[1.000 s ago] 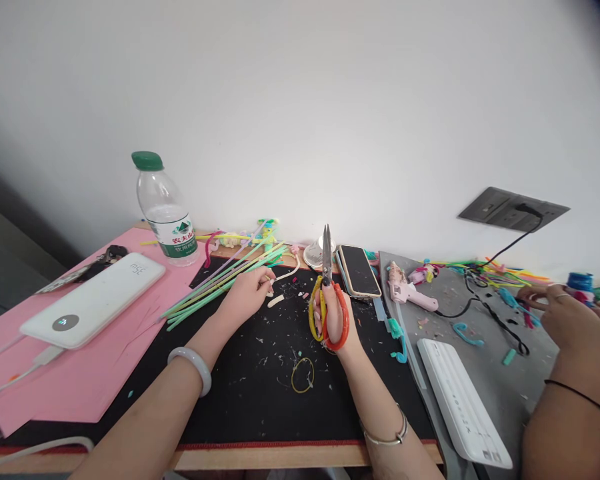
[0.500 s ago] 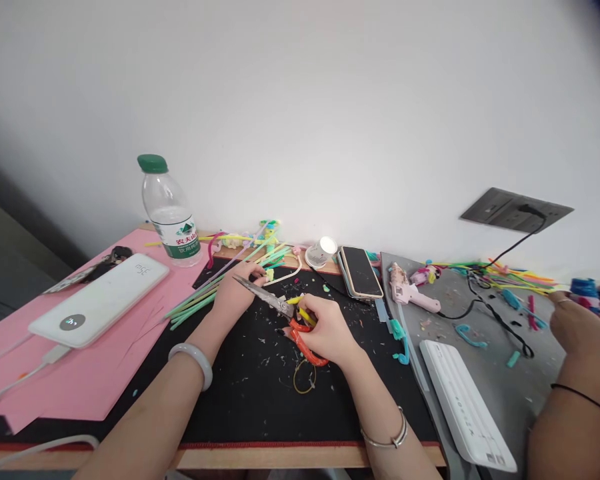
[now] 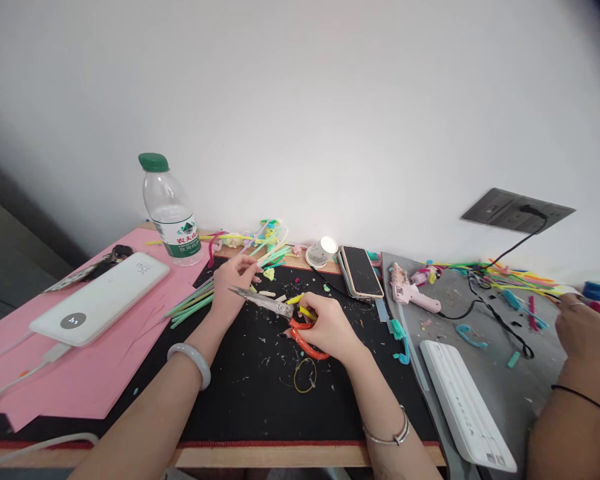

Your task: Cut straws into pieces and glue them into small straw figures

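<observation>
My right hand (image 3: 325, 327) is closed around the handles of scissors (image 3: 305, 340) with orange and yellow grips. The metal blades point left, slightly parted, over the black mat. My left hand (image 3: 235, 283) pinches a pale pipe cleaner (image 3: 280, 239), whose far end curves up toward the wall. Beneath and beside that hand lies a bundle of green and cream pipe cleaners (image 3: 195, 303). Short cut pale pieces (image 3: 267, 294) lie just above the blades. A small yellow fuzzy piece (image 3: 269, 274) sits to the right of my left fingertips.
On the left are a water bottle (image 3: 173, 223), a white power bank (image 3: 100, 300) and pink paper (image 3: 80, 393). A paper cup (image 3: 322, 253), phone (image 3: 361, 272) and glue gun (image 3: 413, 293) stand toward the back. At right, another person's hand (image 3: 587, 333) works near a white power bank (image 3: 467, 403).
My left hand has lifted a little and drawn back, and the pale pipe cleaner now bends upward. Short pale pieces show near the blades. The other person's hand has shifted slightly right.
</observation>
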Available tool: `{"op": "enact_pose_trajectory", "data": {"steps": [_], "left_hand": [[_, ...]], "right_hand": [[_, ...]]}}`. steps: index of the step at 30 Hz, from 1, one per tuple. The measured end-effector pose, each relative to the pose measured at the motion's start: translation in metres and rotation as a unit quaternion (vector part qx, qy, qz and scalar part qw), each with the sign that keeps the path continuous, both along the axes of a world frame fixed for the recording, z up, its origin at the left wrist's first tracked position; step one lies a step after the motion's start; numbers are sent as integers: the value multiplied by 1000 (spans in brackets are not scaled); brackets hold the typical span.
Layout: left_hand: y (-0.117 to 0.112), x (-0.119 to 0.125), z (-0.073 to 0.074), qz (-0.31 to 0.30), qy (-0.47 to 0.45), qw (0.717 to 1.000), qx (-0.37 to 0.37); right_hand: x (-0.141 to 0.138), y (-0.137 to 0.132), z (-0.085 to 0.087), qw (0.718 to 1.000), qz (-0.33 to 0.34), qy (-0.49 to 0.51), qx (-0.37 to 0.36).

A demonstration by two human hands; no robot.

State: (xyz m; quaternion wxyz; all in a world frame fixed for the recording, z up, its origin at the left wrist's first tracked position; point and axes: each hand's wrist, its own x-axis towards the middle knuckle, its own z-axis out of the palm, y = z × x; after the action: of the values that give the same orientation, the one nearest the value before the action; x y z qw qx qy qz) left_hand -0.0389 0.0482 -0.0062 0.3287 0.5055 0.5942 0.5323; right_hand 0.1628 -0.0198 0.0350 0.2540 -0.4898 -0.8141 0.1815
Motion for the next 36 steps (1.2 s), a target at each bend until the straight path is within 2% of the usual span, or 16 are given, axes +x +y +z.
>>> {"op": "enact_pose_trajectory", "data": {"steps": [4, 6, 12, 15, 20, 24, 28, 32, 36], "left_hand": [[3, -6, 4, 81, -145, 985, 45], [2, -8, 8, 112, -190, 973, 67], [1, -9, 15, 158, -215, 957, 112], [1, -8, 17, 150, -217, 958, 116], [-1, -6, 18, 120, -242, 955, 126], [-2, -2, 17, 68, -236, 962, 121], [-6, 4, 19, 32, -199, 972, 118], [-10, 7, 23, 7, -150, 983, 107], [-12, 6, 24, -16, -130, 985, 113]], "right_hand": [[4, 3, -2, 999, -14, -27, -22], [6, 5, -3, 999, -13, -40, -34], [10, 5, -5, 994, 32, -47, -96], [9, 3, -4, 990, 64, -38, -117], [8, 0, 6, 989, 113, 9, -99], [0, 5, 8, 994, 67, 59, -60], [-16, 17, 0, 999, 37, 0, 12], [-29, 27, -13, 994, 38, -97, 39], [-31, 27, -23, 993, 24, -96, 60]]}}
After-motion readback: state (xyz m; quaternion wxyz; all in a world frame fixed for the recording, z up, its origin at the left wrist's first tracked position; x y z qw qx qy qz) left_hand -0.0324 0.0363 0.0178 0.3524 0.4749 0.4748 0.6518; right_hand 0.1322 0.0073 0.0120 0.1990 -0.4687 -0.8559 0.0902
